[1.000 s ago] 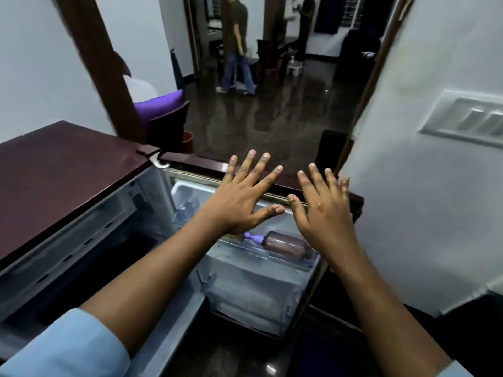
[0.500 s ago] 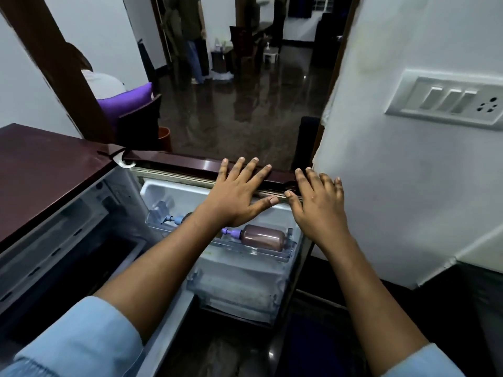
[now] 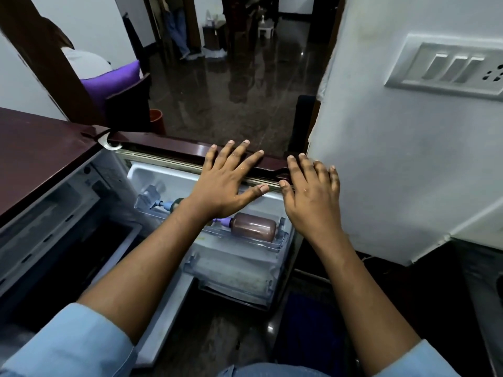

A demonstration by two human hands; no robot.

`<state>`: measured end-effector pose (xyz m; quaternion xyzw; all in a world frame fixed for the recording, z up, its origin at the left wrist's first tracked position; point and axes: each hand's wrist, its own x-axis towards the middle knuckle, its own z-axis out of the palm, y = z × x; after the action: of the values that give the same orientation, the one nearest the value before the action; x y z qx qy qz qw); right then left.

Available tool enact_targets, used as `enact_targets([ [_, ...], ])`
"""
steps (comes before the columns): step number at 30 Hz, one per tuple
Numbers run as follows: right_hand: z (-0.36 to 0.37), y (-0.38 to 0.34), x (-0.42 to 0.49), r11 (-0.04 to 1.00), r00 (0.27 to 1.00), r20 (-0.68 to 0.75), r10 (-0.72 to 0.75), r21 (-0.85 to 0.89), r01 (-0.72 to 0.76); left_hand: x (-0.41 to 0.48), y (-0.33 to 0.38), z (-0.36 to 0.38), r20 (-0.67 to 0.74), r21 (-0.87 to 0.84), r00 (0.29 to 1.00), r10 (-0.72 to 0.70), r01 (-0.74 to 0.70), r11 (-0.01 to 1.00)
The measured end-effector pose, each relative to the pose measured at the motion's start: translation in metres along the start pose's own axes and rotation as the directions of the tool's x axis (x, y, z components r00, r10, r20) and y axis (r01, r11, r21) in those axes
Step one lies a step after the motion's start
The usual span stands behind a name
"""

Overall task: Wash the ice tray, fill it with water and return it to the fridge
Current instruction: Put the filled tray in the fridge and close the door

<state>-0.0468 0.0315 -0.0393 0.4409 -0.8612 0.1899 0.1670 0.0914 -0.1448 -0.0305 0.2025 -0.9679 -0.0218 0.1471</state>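
Note:
A maroon fridge (image 3: 40, 148) stands at the left with its door (image 3: 168, 146) swung open in front of me. My left hand (image 3: 226, 183) and my right hand (image 3: 310, 197) both hover flat over the door's top edge, fingers spread, holding nothing. No ice tray is in view. The door's inner shelf (image 3: 275, 242) holds a brown bottle (image 3: 253, 226) with a purple cap lying on its side. The fridge's dark inside (image 3: 81, 257) shows at the lower left.
A white wall (image 3: 394, 159) with a switch panel (image 3: 446, 69) stands close at the right. Beyond the door lie a dark glossy floor (image 3: 231, 104), a chair with a purple cushion (image 3: 111, 83) and a person's legs (image 3: 177, 28) far off.
The view has tilted down and to the right. Both hands stay spread over the door's top edge, and the person in the far room has shifted left.

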Motion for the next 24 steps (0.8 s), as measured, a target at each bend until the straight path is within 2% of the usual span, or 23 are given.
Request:
enact_targets([
  [9,-0.026,-0.009,-0.030,0.995,0.996,0.030,-0.082,-0.051,0.083,-0.030,-0.003,-0.020,0.050,-0.124,0.999,0.000,0.007,0.992],
  [13,-0.050,-0.018,-0.044,0.990,0.983,0.126,-0.130,-0.040,0.136,-0.051,0.001,-0.032,0.064,-0.173,0.997,-0.037,0.048,0.984],
  [19,-0.086,-0.044,-0.057,0.966,0.912,0.327,-0.246,0.004,0.259,-0.087,0.005,-0.049,0.081,-0.228,0.991,-0.104,0.120,0.966],
  [24,-0.111,-0.059,-0.065,0.944,0.839,0.432,-0.330,0.145,0.297,-0.121,0.007,-0.058,0.103,-0.227,0.980,-0.172,0.191,0.955],
])
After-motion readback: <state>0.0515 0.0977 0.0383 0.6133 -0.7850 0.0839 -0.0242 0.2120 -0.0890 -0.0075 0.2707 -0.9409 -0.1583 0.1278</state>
